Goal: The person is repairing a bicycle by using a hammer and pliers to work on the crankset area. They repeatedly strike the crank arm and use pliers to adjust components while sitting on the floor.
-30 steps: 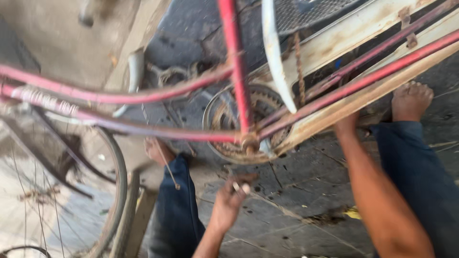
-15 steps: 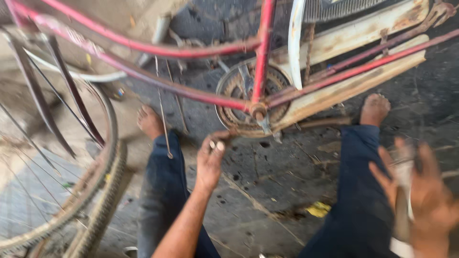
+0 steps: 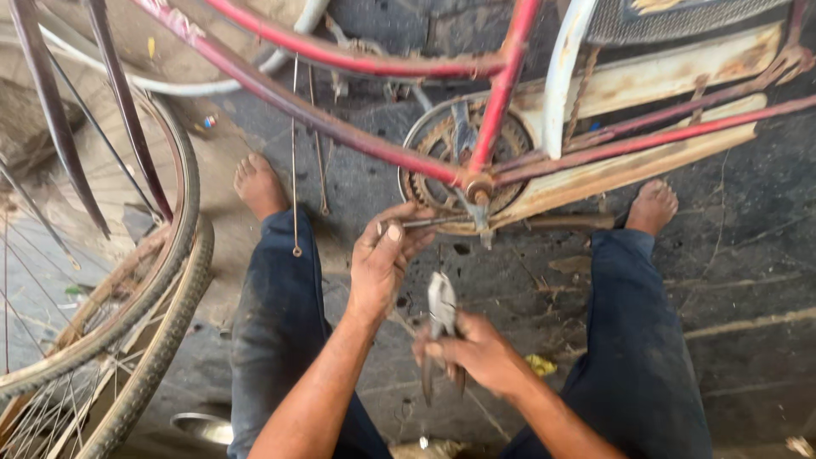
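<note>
Your right hand (image 3: 476, 353) has come in from the side since half a second ago and now grips pliers (image 3: 442, 319) below your left hand (image 3: 382, 263), which holds a thin metal rod (image 3: 433, 223) against the red bicycle frame (image 3: 340, 136) at the chainwheel (image 3: 446, 166) (crank area looks unfinished). The wheel (image 3: 161, 280) stands left; a metal bowl (image 3: 200, 425) sits near your knee, contents unclear
</note>
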